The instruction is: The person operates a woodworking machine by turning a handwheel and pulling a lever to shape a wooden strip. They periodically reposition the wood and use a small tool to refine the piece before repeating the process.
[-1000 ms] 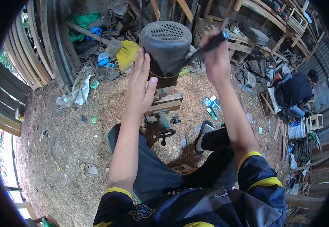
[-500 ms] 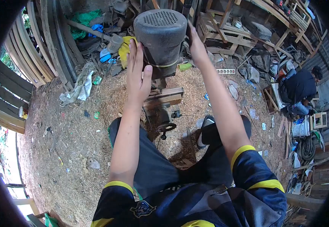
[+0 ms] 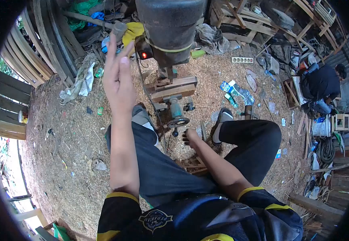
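Note:
A dark upright machine with a motor housing point(image 3: 170, 28) stands before me, like a drill press. Below its head, wooden blocks point(image 3: 174, 92) sit on the clamp part above a handwheel point(image 3: 178, 122) with a black knob. My left hand point(image 3: 119, 80) is raised left of the housing, fingers stretched out, holding nothing. Near it a red-lit switch point(image 3: 144, 55) shows on the machine's side. My right hand point(image 3: 191, 137) is low, just right of the handwheel's knob, with fingers curled; what is inside them, if anything, is hidden.
Wood shavings cover the ground point(image 3: 74, 152). Planks point(image 3: 33, 56) lean at the left. A sledgehammer-like tool point(image 3: 118, 29) lies beside yellow cloth point(image 3: 133, 33). A power strip point(image 3: 242, 60) and plastic packaging point(image 3: 238, 94) lie right of the machine. Another person point(image 3: 323, 86) crouches at the far right.
My right hand has left the motor housing's right side and dropped down beside the handwheel. My left hand has moved left, away from the housing. The red-lit switch now shows.

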A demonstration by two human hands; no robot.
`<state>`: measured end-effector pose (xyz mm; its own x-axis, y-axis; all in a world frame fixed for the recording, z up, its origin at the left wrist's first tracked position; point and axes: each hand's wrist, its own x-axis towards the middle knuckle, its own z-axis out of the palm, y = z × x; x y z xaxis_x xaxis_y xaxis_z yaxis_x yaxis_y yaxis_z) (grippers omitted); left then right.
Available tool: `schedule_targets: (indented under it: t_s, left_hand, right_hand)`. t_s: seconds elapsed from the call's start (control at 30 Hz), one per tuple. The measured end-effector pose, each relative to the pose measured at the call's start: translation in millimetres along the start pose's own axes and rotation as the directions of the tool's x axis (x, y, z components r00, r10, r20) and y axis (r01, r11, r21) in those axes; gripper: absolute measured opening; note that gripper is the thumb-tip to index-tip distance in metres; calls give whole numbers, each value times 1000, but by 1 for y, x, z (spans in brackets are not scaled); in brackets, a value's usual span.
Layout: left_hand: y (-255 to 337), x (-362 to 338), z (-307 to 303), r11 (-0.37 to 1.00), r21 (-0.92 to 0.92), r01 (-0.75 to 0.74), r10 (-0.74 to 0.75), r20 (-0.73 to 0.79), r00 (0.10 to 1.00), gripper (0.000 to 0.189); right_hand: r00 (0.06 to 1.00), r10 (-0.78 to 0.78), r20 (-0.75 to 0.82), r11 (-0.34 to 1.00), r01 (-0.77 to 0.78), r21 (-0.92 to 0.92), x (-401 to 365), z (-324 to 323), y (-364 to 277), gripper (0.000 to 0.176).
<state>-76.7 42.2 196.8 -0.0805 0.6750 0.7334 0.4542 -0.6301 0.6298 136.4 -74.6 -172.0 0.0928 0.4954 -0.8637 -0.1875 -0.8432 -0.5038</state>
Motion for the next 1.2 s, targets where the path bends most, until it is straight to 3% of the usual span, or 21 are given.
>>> schedule_targets:
  t_s: [0.03, 0.1, 0.2, 0.3, 0.4, 0.53, 0.73, 0.97, 1.13, 1.2]
  left_hand:
    - [-2, -1, -3, 1000, 5, 4, -4, -5, 1000, 41]
    - [-2, -4, -7, 999, 25, 43, -43, -35, 998, 40]
    - [-4, -8, -16, 995, 80, 60, -56, -57, 997, 38]
    - [-6, -11, -24, 994, 41, 103, -100, -82, 992, 38]
    - [-7, -13, -32, 989, 63, 137, -130, -98, 987, 40]
    - [-11, -15, -41, 979, 138, 149, -133, -117, 984, 42]
    - [-16, -14, -47, 961, 195, 194, -165, -155, 974, 44]
    - [-15, -9, -44, 968, 107, 225, -199, -212, 957, 49]
    - [-15, -8, -44, 968, 100, 231, -208, -200, 957, 54]
    - [-15, -8, -42, 968, -38, 246, -249, -187, 950, 55]
  right_hand:
    - [982, 138, 128, 988, -145, 53, 1, 9, -5, 27]
    - [973, 141, 184, 936, -192, 296, -9, 33, -17, 33]
    - [888, 137, 439, 663, -412, 625, 9, 51, -22, 41]
    - [882, 155, 445, 515, -456, 726, 22, 58, -13, 44]
    - [842, 143, 520, 539, -507, 673, 37, 55, -4, 43]
    - [906, 214, 365, 581, -419, 698, 57, 68, 6, 39]
    - [949, 123, 291, 601, -305, 739, 37, 73, -1, 30]
    - [973, 96, 211, 560, -228, 797, 35, 101, 13, 29]
    - [965, 76, 252, 567, -250, 785, 40, 100, 13, 32]
    - [943, 77, 323, 547, -311, 777, 37, 95, 14, 32]
